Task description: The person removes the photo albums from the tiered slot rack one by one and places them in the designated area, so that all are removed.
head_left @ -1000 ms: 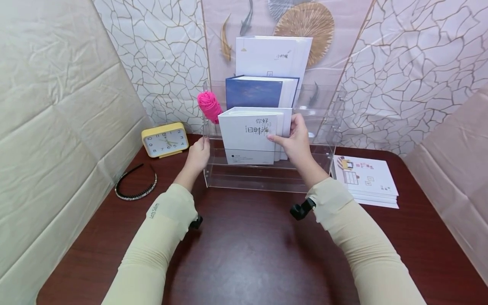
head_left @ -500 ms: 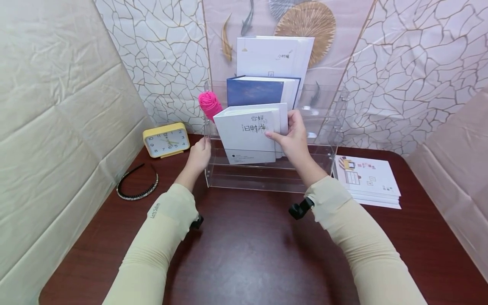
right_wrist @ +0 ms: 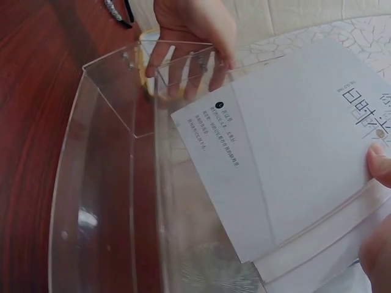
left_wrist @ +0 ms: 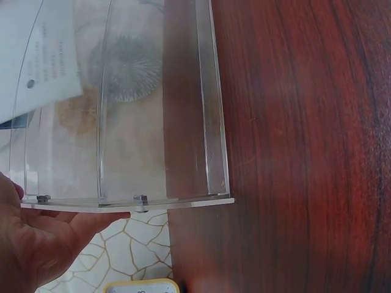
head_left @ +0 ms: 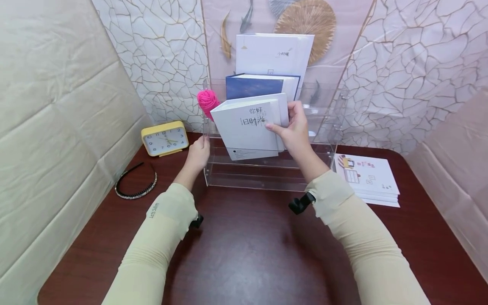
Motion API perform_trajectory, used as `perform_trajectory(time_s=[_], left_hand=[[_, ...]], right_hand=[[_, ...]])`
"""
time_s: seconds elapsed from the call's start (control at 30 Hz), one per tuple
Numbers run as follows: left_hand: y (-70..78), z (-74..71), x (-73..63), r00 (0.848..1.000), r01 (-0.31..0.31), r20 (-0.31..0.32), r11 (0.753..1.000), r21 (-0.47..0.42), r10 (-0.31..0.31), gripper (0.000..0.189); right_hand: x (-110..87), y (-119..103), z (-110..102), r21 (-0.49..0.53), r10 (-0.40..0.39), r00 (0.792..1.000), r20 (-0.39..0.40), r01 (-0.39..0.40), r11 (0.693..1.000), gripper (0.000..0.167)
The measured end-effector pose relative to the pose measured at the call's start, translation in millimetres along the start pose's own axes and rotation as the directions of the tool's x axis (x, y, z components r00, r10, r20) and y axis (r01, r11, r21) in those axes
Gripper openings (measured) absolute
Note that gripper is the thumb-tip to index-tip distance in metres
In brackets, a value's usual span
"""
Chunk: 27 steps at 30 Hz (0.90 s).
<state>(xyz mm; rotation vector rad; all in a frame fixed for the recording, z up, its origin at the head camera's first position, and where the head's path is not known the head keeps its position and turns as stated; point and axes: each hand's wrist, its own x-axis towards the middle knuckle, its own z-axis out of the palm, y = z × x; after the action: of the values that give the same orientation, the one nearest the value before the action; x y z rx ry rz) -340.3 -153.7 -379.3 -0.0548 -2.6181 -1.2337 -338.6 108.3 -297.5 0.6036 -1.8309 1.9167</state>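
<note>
My right hand (head_left: 296, 132) pinches a white hardcover book (head_left: 244, 129) by its right edge, thumb on the front cover and fingers behind. The book leans tilted in the front tier of a clear acrylic rack (head_left: 248, 181), its lower part behind the front panel. My left hand (head_left: 198, 154) grips the rack's left side panel; in the right wrist view its fingers (right_wrist: 195, 76) lie along the outside of that panel. Behind the held book stand a blue book (head_left: 253, 87) and a taller white book (head_left: 263, 53). A pink yarn skein (head_left: 208, 101) sits at the rack's left end.
A yellow alarm clock (head_left: 165, 139) and a black headband (head_left: 135, 192) with a glittery edge are on the brown table (head_left: 244, 245) at left. Right of the rack lies a stack of white books (head_left: 370, 176). Patterned cloth hangs behind.
My right hand has lifted the white book up and slightly left, tilting it so its right side is higher. The left hand keeps its hold on the rack.
</note>
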Motion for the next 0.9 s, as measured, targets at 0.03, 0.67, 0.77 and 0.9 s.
perform_trajectory(time_s=[0.03, 0.67, 0.77, 0.9], left_hand=[[0.9, -0.8, -0.2, 1.0, 0.003, -0.004, 1.0, 0.001, -0.003, 0.037], [-0.8, 1.3, -3.9, 0.999, -0.015, -0.036, 1.0, -0.025, 0.014, 0.034], [-0.8, 1.4, -3.2, 0.999, -0.015, -0.033, 0.999, -0.031, 0.014, 0.034], [-0.5, 1.2, -2.6, 0.999, -0.012, -0.032, 0.999, -0.032, 0.011, 0.034]], right_hand=[[2.1, -1, -1, 0.01, -0.006, 1.0, -0.004, 0.006, 1.0, 0.052], [11.6, -24, -21, 0.028, 0.061, 0.998, -0.015, -0.06, 0.998, 0.054], [12.4, -27, -24, -0.007, 0.076, 0.997, -0.002, -0.076, 0.997, 0.047], [13.2, -30, -27, -0.031, 0.061, 0.997, 0.045, -0.06, 0.998, 0.039]])
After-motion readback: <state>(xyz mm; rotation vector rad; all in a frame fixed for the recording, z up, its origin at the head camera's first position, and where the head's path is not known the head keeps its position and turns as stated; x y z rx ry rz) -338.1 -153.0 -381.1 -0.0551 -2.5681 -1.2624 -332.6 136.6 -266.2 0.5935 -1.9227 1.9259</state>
